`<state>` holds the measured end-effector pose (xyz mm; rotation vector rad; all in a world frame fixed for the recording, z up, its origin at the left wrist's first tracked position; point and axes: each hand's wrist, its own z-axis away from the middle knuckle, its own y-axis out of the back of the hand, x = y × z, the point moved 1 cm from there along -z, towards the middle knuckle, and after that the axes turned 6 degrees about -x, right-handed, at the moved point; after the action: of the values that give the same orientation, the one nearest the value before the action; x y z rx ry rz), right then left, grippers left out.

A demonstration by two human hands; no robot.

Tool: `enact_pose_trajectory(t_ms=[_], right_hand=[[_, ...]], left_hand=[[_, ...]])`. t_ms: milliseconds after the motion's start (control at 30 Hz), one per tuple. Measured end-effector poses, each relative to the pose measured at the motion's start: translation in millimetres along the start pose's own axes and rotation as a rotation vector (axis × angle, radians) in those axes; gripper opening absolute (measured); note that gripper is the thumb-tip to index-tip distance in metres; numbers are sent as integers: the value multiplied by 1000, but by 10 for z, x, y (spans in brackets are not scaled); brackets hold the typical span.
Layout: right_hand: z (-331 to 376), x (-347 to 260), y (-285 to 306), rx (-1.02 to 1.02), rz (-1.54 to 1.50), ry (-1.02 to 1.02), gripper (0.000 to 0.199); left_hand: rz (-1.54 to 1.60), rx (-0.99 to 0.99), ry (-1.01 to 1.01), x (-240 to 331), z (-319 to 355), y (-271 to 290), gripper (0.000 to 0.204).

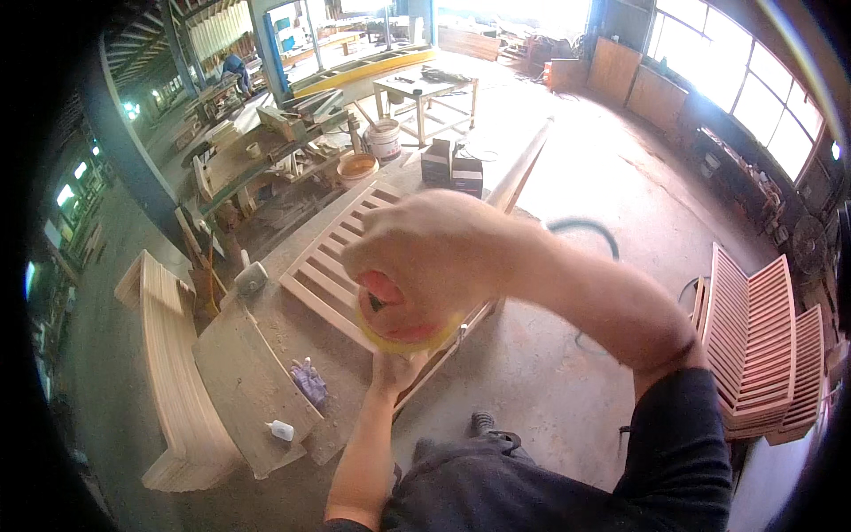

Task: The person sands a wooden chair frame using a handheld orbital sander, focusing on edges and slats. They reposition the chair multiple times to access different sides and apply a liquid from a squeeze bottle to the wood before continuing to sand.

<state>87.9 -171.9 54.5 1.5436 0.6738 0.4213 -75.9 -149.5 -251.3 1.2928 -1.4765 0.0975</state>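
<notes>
My right hand point(417, 253) is closed around a round red thing with a yellow rim point(409, 341). Its exact kind does not show, as the hand covers most of it. Below it, my left hand point(394, 368) is at the near end of a slatted wooden panel point(326, 303), its fingers largely hidden behind the round thing. The pale panel lies on a dusty worktable point(275, 332) and runs away from me under my right hand.
Purple gloves point(308, 383) and a small white bottle point(281, 430) lie left of me, beside stacked curved wood point(164, 355). Behind the panel stand dark boxes point(450, 168) and buckets point(383, 139). A green hose point(589, 227) crosses the floor; slatted benches point(753, 328) stand right.
</notes>
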Motion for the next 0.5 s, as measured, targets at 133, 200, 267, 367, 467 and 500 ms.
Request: enact_pose_trajectory(t_ms=[133, 200, 267, 367, 467, 500], right_hand=[[752, -222, -424, 521, -26, -147, 46], [899, -251, -833, 775, -38, -182, 50], [936, -193, -1411, 1048, -72, -150, 58], [853, -167, -2292, 1158, -238, -226, 57], [961, -38, -2776, 1037, -308, -258, 63], [1053, -23, -2830, 897, -401, -303, 64]], left_hand=[[-42, 33, -56, 129, -102, 22, 36], [-51, -59, -29, 134, -178, 49, 47], [133, -256, 124, 88, -193, 119, 61], [178, -334, 112, 220, -144, 234, 67], [-170, -448, 182, 534, -261, 309, 66], [-313, -511, 229, 619, -264, 344, 66]])
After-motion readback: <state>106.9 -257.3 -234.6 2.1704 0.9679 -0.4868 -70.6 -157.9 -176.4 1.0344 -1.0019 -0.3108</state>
